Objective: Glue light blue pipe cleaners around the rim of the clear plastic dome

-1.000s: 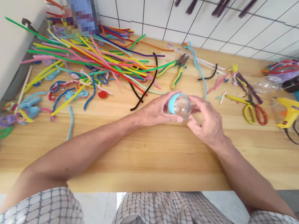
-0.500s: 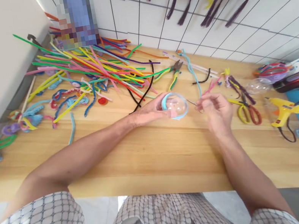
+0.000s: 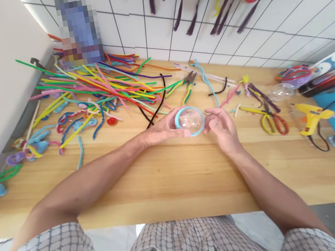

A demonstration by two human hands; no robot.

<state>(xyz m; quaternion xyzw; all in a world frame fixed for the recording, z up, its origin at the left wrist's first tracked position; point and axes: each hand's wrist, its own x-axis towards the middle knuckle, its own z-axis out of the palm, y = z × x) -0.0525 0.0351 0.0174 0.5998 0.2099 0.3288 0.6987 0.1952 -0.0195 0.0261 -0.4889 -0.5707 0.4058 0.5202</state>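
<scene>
A clear round plastic piece [image 3: 190, 121] with light blue pipe cleaner round its rim is held above the table by my left hand [image 3: 168, 128], whose thumb and fingers wrap its left side. Just to the right of it is my right hand [image 3: 221, 128], with fingers curled and their tips close to the rim. Whether those fingers touch the piece, or pinch something small, I cannot make out.
Many coloured pipe cleaners [image 3: 91, 80] are heaped at the back left. Green-handled pliers [image 3: 189, 85] lie behind my hands. Scissors [image 3: 273, 120], a yellow glue gun [image 3: 313, 117] and a clear dome [image 3: 281, 91] are at the right.
My right hand has moved left, up to the clear piece. The thin thing at its fingertips no longer shows. The view has shifted a little.
</scene>
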